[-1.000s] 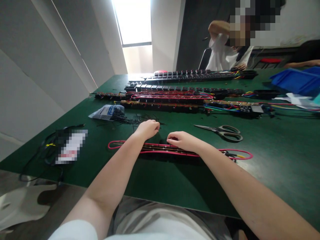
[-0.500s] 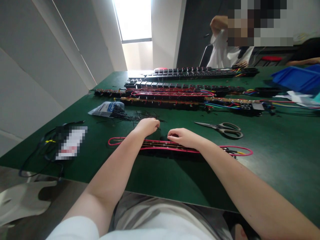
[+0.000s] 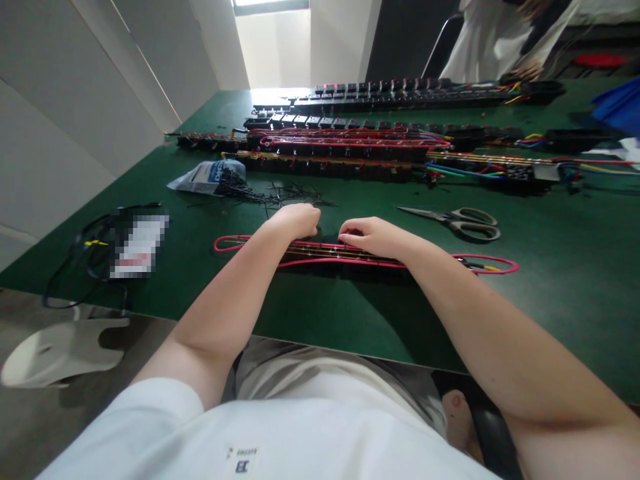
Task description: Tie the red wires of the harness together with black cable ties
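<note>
Showing curled fingers, my left hand [image 3: 299, 221] and right hand [image 3: 373, 237] are at the far edge of the strip [image 3: 325, 253]; whether either grips anything, I cannot tell.

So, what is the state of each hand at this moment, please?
Left hand: curled closed; whether it holds anything cannot be told.
Right hand: curled by the red-cabled strip; its grip cannot be told.
</note>
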Demonstrator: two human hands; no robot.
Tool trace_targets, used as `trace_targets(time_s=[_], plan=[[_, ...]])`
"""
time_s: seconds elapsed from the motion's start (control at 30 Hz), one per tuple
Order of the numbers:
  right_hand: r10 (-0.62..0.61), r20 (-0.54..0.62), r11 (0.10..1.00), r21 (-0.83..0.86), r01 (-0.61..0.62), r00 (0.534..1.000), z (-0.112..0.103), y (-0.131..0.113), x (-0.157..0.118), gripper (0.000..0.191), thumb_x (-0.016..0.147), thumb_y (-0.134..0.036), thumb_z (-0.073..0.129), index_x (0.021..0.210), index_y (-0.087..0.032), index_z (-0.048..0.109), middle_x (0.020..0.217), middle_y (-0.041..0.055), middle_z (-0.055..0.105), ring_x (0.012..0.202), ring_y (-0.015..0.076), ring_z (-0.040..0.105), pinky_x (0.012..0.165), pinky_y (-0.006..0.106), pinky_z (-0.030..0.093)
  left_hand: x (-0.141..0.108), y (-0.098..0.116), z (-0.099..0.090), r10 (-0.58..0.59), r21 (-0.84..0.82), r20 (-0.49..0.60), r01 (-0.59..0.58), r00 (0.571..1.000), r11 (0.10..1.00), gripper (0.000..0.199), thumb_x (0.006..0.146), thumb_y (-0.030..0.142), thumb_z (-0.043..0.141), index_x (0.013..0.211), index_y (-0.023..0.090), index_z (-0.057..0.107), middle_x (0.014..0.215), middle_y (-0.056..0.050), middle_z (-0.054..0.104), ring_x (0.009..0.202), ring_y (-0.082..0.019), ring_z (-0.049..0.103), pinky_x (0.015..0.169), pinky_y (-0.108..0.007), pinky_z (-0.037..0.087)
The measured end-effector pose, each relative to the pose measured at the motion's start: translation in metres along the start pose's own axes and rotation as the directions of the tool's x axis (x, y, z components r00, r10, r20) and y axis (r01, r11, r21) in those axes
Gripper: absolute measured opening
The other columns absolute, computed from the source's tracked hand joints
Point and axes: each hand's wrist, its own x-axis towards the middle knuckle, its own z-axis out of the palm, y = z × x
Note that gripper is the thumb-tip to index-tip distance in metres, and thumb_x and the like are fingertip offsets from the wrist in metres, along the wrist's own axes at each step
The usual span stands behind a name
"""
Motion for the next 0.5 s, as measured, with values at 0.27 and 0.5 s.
trace_targets(time_s=[0.27,0.5], plan=[[-0.001,-0.004,1.0,-0.027,0.001,1.0,0.0,0.0,0.0,0.033,0.103,-0.042,0.065,0.125,-0.019,0.069,0.127,0.0083,0.07,0.107,0.023,0.07,0.092,0.044,0.061,-0.005,0.007,-0.002,0.014,0.012,-0.071,-0.013,0.997,1.0,0.038,0.102,0.042,0.068,0.131,0.018,0.064,0.132,-0.01,0.066,0.116,-0.025,0.068,0.099,-0.047,0.06],[-0.017,0.009,0.999,-0.038,0.017,1.0,-0.002,-0.002,0.0,0.032,0.103,-0.042,0.065,0.125,-0.019,0.069,0.127,0.0084,0.071,0.106,0.0227,0.07,0.092,0.044,0.061,-0.008,0.012,-0.004,0.038,0.043,-0.076,-0.035,0.996,0.998,0.037,0.102,0.041,0.068,0.13,0.018,0.064,0.13,-0.01,0.067,0.113,-0.024,0.068,0.097,-0.046,0.061]])
